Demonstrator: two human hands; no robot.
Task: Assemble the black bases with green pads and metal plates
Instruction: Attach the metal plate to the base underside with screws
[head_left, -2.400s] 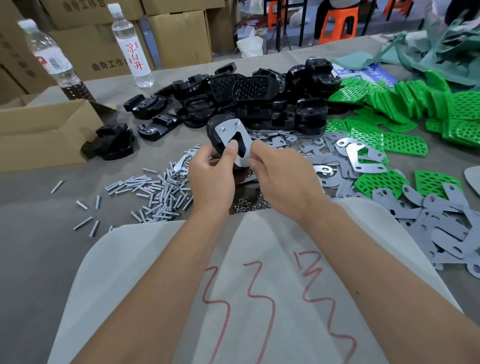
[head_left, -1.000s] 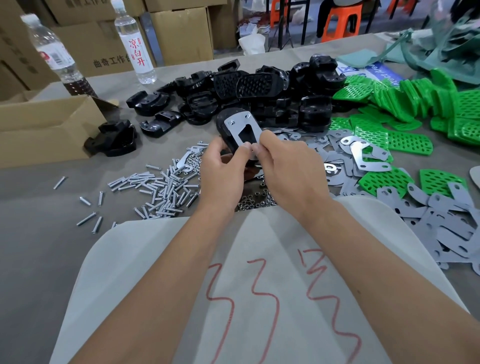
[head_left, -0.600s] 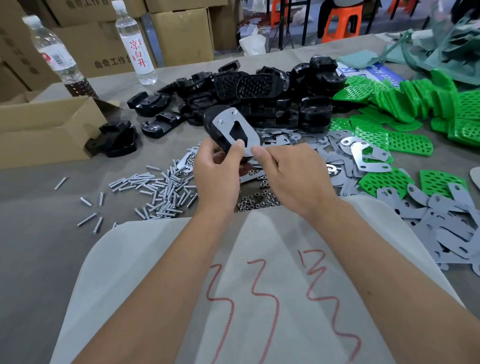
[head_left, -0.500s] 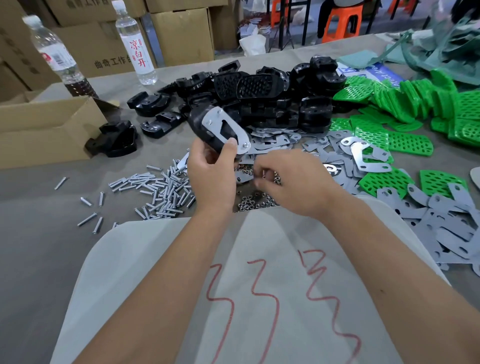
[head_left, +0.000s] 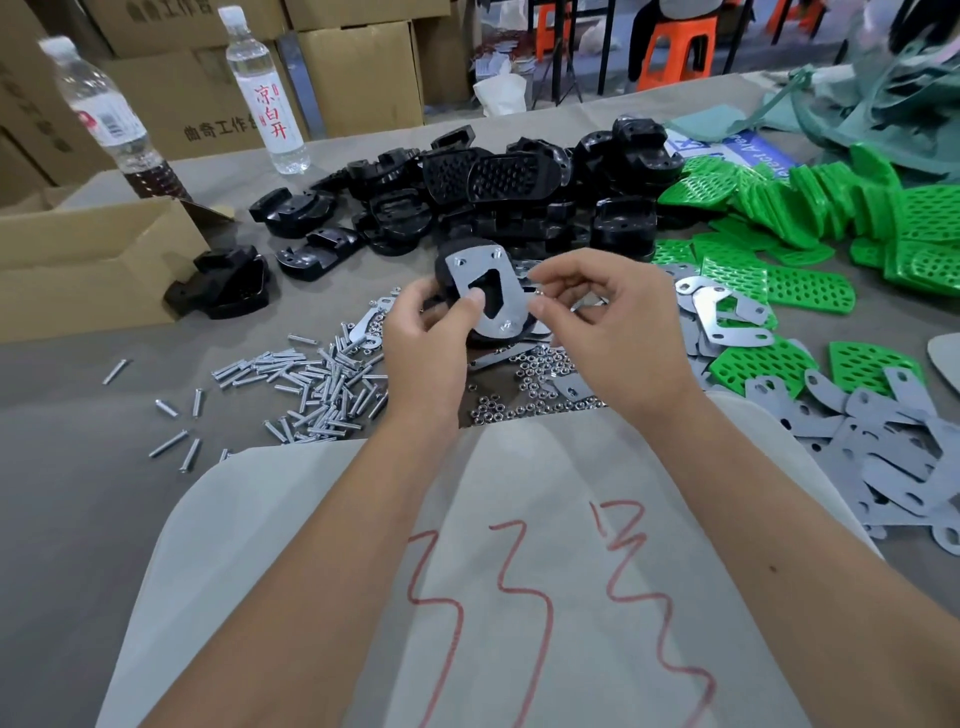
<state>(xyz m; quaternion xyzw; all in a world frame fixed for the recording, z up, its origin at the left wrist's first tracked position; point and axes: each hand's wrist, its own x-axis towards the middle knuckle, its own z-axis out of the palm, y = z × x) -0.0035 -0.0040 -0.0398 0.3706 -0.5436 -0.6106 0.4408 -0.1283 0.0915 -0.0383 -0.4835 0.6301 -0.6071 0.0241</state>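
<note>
Base (head_left: 445, 270), black, metal plate (head_left: 485, 288) facing up — left hand (head_left: 426, 338) gripping it; right hand (head_left: 613, 322) pinching a small nut (head_left: 538, 294) beside it. Screws (head_left: 311, 384), loose nuts (head_left: 519, 384), green pads (head_left: 800, 280) lying around.

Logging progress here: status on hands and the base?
Left hand grips black base, metal plate on top. Right hand pinches a small nut beside it. Nothing in the way.
</note>
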